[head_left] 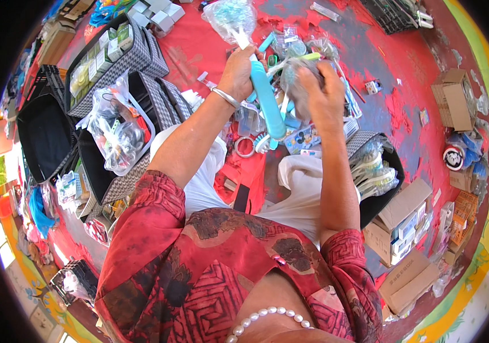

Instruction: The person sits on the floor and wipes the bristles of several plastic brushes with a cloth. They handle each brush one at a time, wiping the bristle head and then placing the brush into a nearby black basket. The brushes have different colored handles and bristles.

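My left hand point(237, 75) is closed round what looks like a long-handled brush point(267, 103) with a turquoise grip and white neck. Its head, wrapped in a clear plastic bag point(231, 19), points away from me, and the grip's end hangs toward my lap. To the right, my right hand point(325, 94) curls its fingers over a greyish, plastic-bagged item point(297, 86); the fingers are slightly blurred, and the contents of the bag are unclear. Beneath both hands lies a pile of small packaged goods, including a white ring point(244, 147) and a blue printed package point(304, 139).
At left stand patterned fabric storage boxes point(156, 60), one with a clear bag of mixed items point(120, 134) on it. By my right knee, a dark-lined box point(390, 194) holds several bagged brushes. Cardboard boxes point(453, 100) line the right side. Torn red sheeting point(190, 34) covers the floor.
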The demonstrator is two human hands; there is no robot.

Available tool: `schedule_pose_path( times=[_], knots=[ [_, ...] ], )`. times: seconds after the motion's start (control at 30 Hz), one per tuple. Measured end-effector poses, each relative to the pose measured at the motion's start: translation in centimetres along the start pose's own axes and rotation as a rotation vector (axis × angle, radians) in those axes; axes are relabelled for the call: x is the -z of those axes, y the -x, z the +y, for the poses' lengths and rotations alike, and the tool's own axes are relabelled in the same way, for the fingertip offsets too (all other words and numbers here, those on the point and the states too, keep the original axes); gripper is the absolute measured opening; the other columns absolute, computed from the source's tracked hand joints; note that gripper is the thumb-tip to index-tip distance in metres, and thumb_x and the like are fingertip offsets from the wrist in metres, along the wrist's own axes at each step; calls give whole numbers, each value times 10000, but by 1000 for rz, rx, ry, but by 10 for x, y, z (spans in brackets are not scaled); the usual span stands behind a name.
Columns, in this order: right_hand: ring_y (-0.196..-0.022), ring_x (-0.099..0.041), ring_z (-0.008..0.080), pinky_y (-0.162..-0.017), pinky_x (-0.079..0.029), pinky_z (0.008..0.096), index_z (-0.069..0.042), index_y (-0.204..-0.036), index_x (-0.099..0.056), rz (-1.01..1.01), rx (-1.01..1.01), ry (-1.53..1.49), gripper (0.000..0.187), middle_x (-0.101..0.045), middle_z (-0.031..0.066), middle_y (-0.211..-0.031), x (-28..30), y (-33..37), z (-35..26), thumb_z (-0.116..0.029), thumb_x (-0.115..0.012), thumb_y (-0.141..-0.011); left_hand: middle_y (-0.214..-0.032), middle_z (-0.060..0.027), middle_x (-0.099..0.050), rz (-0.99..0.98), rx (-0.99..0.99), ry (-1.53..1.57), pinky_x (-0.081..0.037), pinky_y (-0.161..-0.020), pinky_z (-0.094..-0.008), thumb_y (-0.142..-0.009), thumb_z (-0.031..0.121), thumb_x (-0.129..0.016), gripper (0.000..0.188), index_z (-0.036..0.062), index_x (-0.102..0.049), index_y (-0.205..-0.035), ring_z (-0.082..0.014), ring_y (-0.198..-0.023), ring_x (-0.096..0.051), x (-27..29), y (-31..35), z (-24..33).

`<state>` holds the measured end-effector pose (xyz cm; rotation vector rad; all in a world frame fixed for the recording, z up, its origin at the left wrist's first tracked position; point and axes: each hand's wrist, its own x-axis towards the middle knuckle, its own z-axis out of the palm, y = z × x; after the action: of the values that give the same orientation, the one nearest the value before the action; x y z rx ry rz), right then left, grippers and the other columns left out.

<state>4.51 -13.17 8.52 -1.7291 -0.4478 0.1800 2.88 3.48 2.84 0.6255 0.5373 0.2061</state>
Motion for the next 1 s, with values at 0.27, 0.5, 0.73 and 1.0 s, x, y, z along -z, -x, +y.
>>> schedule_pose_path(
  times=[0.27,0.5,0.73,1.0],
  knots=[
    [-798,-534,303,-664,-409,382,-28,-836,-570,-643,299,220,226,-523,127,-804,-7,26,11,-223,-628,-738,-687,-85,-486,-107,-30,53,-450,-578,-329,-940,230,-389,240,41,-450,-807,-187,-605,-479,8,-12,16],
    [-762,-585,169,-655,-443,310,66,-814,-591,-151,-473,58,442,-617,190,-811,20,18,15,-375,-617,-786,-744,-50,-426,-314,-223,121,-406,-616,-290,-940,231,-430,219,60,-440,-804,-155,-667,-404,3,-4,39],
    [-779,-582,363,-697,-446,423,60,-910,-580,-441,-123,229,446,-575,243,-836,-28,38,4,-331,-648,-707,-805,-87,-488,-393,50,405,-461,-668,-311,-962,301,-360,304,47,-500,-870,-179,-711,-470,-6,1,28],
    [-748,-564,405,-613,-453,468,9,-856,-502,-150,7,659,308,-525,186,-858,-44,49,3,-231,-627,-708,-722,-27,-451,-118,61,-63,-409,-530,-264,-950,414,-351,412,134,-412,-1247,-131,-592,-434,-9,11,10]
  ],
)
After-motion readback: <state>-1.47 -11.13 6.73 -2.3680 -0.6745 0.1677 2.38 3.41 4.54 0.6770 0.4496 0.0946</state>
